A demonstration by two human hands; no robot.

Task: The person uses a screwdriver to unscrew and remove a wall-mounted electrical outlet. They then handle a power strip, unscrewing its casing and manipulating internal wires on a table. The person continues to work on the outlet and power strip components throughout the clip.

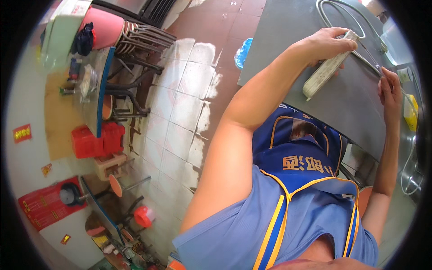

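Observation:
Over the grey tabletop (310, 27), my left hand (330, 44) is wrapped round the upper end of a long white power strip (326, 74), stained and tilted. A pale grey cord (366, 63) runs past the strip's upper end toward my right hand (390, 87), whose fingers are closed on it. Near the cord a thin, dark, straight piece lies between the hands; its kind is too small to tell. More of the cord loops (324, 13) across the table's far side. My left fingers hide part of the strip.
At the right stand a clear plastic container (398, 40) and a yellow item (410, 112). A blue plastic bag (243, 53) hangs by the table's left edge. Farther left are stacked stools (144, 38), a blue-edged table (105, 90) and a red container (99, 140) above a tiled floor (166, 112).

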